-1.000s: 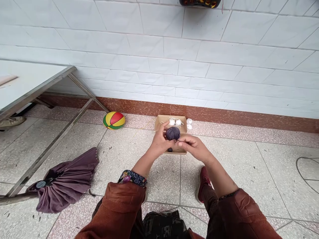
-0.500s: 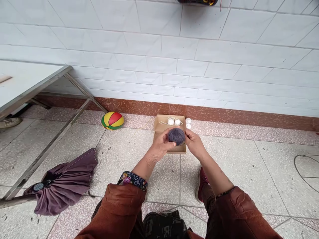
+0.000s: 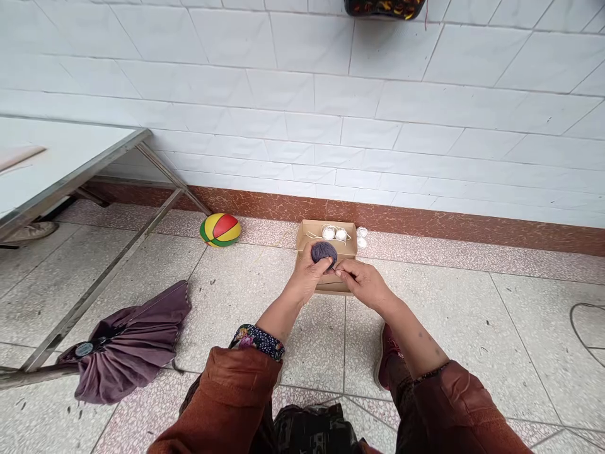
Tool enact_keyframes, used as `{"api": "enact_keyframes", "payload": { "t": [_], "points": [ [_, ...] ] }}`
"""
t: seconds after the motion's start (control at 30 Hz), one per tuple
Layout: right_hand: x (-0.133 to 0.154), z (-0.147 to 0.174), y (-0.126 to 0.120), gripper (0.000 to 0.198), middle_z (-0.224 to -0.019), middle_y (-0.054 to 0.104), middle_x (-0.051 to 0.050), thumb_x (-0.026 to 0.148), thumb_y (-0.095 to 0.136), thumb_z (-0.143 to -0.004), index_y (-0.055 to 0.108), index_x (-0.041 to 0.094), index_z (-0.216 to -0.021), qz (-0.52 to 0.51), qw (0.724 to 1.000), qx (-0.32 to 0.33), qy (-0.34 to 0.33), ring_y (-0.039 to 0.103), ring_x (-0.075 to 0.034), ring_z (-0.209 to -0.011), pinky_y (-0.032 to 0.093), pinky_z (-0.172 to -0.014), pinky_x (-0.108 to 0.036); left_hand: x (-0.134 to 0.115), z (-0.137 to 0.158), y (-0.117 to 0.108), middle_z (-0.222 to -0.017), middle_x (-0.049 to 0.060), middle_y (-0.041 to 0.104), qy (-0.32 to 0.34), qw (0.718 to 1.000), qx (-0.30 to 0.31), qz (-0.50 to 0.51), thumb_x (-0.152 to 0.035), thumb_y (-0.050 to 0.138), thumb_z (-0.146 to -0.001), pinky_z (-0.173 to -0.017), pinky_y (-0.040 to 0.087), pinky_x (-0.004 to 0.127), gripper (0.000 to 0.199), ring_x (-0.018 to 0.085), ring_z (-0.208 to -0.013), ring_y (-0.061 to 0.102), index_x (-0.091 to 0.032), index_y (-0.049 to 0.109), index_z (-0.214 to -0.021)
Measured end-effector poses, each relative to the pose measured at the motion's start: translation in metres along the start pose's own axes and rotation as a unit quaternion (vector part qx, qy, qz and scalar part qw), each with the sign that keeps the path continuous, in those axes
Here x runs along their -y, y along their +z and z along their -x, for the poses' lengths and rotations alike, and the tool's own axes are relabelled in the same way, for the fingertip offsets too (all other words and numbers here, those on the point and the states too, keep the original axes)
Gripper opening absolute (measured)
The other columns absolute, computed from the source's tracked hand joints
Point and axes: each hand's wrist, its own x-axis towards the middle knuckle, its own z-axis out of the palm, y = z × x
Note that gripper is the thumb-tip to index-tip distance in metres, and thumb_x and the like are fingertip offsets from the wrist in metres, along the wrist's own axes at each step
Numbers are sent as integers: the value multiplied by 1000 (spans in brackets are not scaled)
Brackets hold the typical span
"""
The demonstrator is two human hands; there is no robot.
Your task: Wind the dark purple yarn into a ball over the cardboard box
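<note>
A dark purple-grey ball of yarn (image 3: 323, 251) is held up in my left hand (image 3: 306, 273), fingers behind it and thumb across its lower front. Just to its lower right, my right hand (image 3: 366, 284) is closed in a pinch on what looks like a strand of the yarn; the strand itself is barely visible. Behind and below both hands, an open cardboard box (image 3: 307, 228) rests on the floor. In its far part lie two white yarn balls (image 3: 334, 234) with loose ends. My hands hide part of the box's near half.
Two more white balls (image 3: 362, 238) sit on the floor right of the box. A colourful ball (image 3: 220, 229) lies by the wall, left. A folded purple umbrella (image 3: 132, 343) lies near a metal-legged table (image 3: 70, 151). A wire loop (image 3: 579, 328) is at far right.
The yarn ball has shifted slightly left and up in my left hand. My right hand has moved from the ball's right side to a pinch at its lower right.
</note>
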Motion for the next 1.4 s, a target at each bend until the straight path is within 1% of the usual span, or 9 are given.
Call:
{"api": "enact_keyframes", "payload": {
  "t": [0.1,0.3,0.4,0.5,0.63,0.77,0.93,1.17,1.4],
  "points": [
    [4,-2,-2,17,-81,68,-1,26,53,-96,64,21,-84,-49,999,-6,8,61,-16,-76,44,-72,-27,1,0,-2,-105,4,61,1,999,14,-43,-21,69,-69,-81,52,30,58,17,-93,59,-24,55,-125],
    [3,-2,-11,15,-81,67,-1,29,55,-94,66,20,-88,-114,993,13,43,59,-16,-74,44,-69,-27,2,-1,-4,-114,5,60,-23,994,90,49,-28,58,-78,-82,51,31,53,18,-96,59,-25,53,-131],
    [1,0,-19,13,-84,67,-2,29,59,-94,68,21,-91,-104,994,11,11,59,-16,-75,45,-70,-28,3,-2,-6,-120,6,59,-21,996,86,16,-27,60,-80,-89,50,32,56,19,-105,57,-26,53,-136],
    [-1,-2,-25,14,-83,65,-2,30,62,-95,70,22,-87,-64,997,-39,-36,59,-17,-77,46,-72,-29,1,0,-9,-128,7,57,-40,994,105,-17,-27,63,-81,-91,49,34,63,22,-112,56,-28,49,-143],
    [-3,-5,-26,17,-78,65,-2,34,67,-93,70,23,-81,-43,991,-112,-60,58,-17,-75,47,-71,-30,-3,7,-9,-137,9,53,-75,983,164,-38,-30,64,-84,-82,50,32,68,23,-112,56,-32,44,-148],
    [-6,-7,-23,19,-74,61,-1,36,68,-92,67,23,-78,-72,982,-173,-35,55,-16,-70,45,-67,-29,-8,14,-8,-135,9,54,-93,970,226,12,-30,64,-85,-67,46,25,65,21,-101,58,-35,46,-148],
    [-12,-10,-11,17,-75,58,1,35,65,-91,64,22,-80,-125,974,-188,13,50,-14,-64,42,-64,-27,-10,18,-10,-122,8,62,-125,944,284,114,-31,58,-88,-61,42,25,64,15,-79,61,-35,44,-150],
    [-20,-11,11,23,-74,60,-2,33,50,-95,58,21,-78,-72,986,-144,38,55,-18,-71,43,-68,-30,-16,13,-13,-111,11,67,-125,940,228,222,-31,61,-80,-69,45,29,62,20,-85,63,-19,56,-141],
    [-21,-3,11,18,-83,65,-2,27,47,-100,61,21,-91,5,999,-42,22,60,-17,-77,46,-72,-28,-26,7,-17,-128,7,62,-42,971,136,190,-19,72,-76,-75,46,25,58,16,-96,59,-26,61,-132]
  ]
}}
